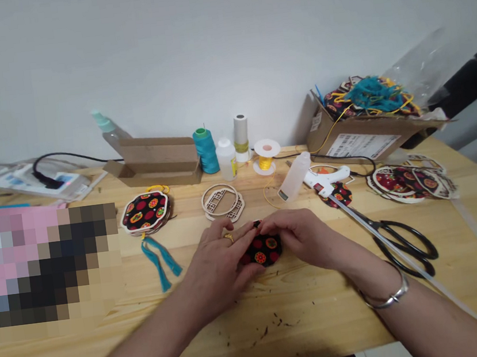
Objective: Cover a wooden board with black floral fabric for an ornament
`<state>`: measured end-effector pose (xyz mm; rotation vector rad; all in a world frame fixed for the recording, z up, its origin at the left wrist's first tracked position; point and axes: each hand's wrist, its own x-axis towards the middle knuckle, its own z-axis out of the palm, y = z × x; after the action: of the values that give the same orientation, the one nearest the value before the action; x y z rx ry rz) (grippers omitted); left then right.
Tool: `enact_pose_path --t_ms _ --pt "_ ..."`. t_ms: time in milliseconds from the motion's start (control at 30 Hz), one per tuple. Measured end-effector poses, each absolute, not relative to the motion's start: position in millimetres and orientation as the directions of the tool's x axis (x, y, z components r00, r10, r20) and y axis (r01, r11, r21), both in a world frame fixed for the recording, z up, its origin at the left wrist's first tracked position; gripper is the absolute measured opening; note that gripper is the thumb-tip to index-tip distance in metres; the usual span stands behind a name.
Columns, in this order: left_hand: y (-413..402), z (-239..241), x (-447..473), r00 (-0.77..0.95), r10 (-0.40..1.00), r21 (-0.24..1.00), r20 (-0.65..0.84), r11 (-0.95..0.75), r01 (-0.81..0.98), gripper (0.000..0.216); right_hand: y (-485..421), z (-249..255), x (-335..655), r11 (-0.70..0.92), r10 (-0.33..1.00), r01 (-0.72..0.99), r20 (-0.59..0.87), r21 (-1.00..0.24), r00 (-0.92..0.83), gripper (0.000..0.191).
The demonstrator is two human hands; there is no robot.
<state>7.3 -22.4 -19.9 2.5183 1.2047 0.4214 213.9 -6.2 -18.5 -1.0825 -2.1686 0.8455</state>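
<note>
A: Beginning with the left hand [228, 255], doing what?

B: Gripping the left side of a black floral-print fabric piece [269, 250], with fingers stretched over the far part and thumb by the near edge.

A: And with the right hand [302, 237]?

B: Curled, with fingertips bunched at the far edge of the same piece. Cannot tell whether pinching or merely pressing.

A: Where to look for the piece itself?

B: Between both hands, around the middle of the bench [325, 321]. Cannot tell whether flat on the wood or slightly raised.

A: How to handle this step well?

B: Judging by the pose, best to steady with the left hand and work along the edge in short moves with the right. Smooth any pucker before shifting grip. Press lightly, so as not to skew the print. Keep off the dark scraps [264, 332] on the near side.

A: Farther out?

B: Just beyond the left hand, see wooden openwork frames [240, 207]. Beyond the right hand, find a white glue gun [329, 178] and a tilted squeeze bottle [294, 177]. Farther right, black-handled scissors [406, 239]. Well to the left, stacked floral-print panels [144, 210] with teal tassels [155, 264].

A: Any caution?

B: Avoid bumping the glue gun; possibly hot, but impossible to tell.
</note>
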Motion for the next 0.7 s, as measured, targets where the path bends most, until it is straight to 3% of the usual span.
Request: enact_pose_path --t_ms 367,467,600,700 --pt "-20.2 -19.1 7.2 0.626 0.773 0.387 0.102 -0.611 0.691 0.052 -4.5 -21.1 214.0 0.483 0.824 0.452 0.214 -0.75 -0.525 0.041" --pt "-17.6 -15.7 6.8 0.613 0.768 0.396 0.186 -0.63 0.668 0.039 -4.6 -19.9 214.3 0.456 0.844 0.426 0.229 -0.781 -0.484 0.039" --pt "-16.2 -8.9 5.2 0.414 0.819 0.446 0.398 -0.567 0.692 0.021 -4.0 -15.5 213.2 0.261 0.941 0.277 0.181 -0.925 -0.285 0.03" --pt "-17.5 -8.0 4.7 0.304 0.855 0.54 0.419 -0.504 0.674 0.019 -4.0 -11.0 209.5 0.051 0.969 0.12 0.02 -0.992 -0.247 0.023"
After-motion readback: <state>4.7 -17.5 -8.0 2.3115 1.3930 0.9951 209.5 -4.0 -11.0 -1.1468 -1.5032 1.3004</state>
